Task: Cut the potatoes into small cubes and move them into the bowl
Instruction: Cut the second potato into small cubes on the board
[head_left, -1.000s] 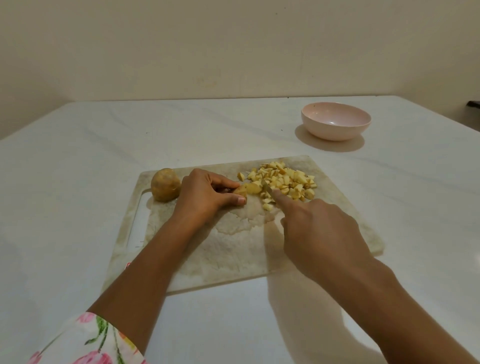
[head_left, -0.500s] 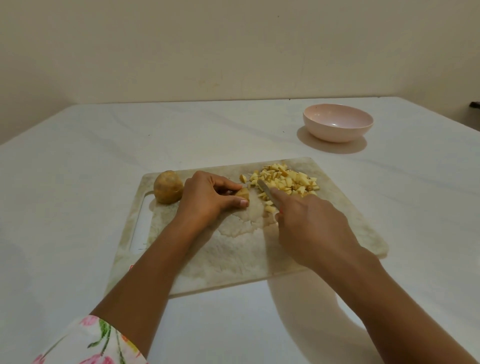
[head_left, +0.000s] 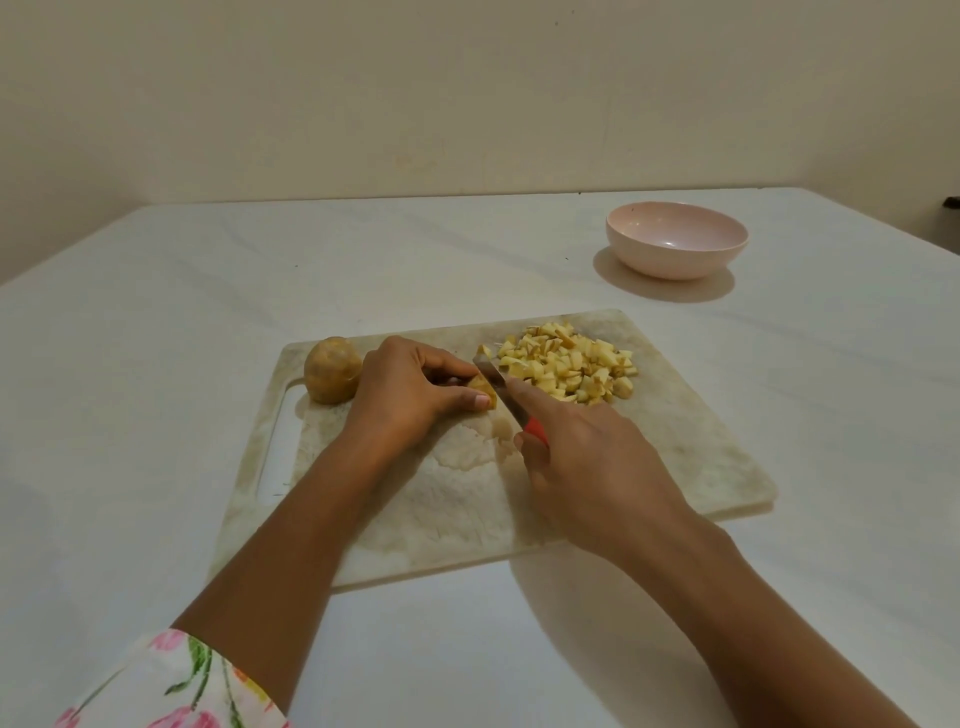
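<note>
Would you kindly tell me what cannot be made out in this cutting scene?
Head view:
- potato piece: mostly under the left hand
- knife handle: mostly inside the right hand
- blade's contact with the piece: too small to tell
- sleeve: cut off by the bottom edge

White table (head_left: 156, 364) against a plain cream wall (head_left: 467, 93)
</note>
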